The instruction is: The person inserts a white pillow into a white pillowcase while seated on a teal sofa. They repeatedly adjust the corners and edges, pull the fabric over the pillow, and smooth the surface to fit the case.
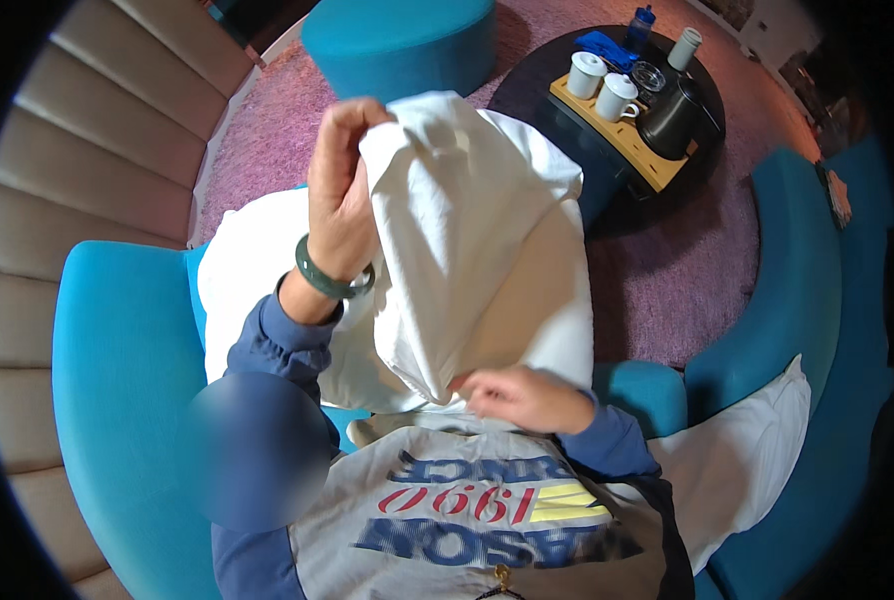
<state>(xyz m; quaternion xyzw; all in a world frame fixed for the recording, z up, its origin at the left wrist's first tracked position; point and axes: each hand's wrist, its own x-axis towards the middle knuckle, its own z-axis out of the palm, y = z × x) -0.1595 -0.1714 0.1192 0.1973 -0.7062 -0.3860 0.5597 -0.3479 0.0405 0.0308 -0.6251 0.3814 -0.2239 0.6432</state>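
Observation:
A large white cloth (pixel 467 230) hangs in loose folds in front of my body. My left hand (pixel 345 195), with a dark green bangle at the wrist, is raised and closed around its upper left edge. Lower down, my right hand (pixel 529 398) has its fingers bent and pinched at the bottom corner of the cloth, slightly blurred. More white fabric (pixel 252 260) is spread beneath and to the left, over the teal seat. Whether it is one piece with the held cloth is hidden by the folds.
A teal curved sofa (pixel 117 370) surrounds me, with another white cloth (pixel 742 460) on its right part. Ahead stand a teal round ottoman (pixel 402 50) and a dark round table (pixel 527 75). A wooden tray (pixel 647 165) there holds white lidded cups (pixel 587 75) and a black kettle (pixel 672 120).

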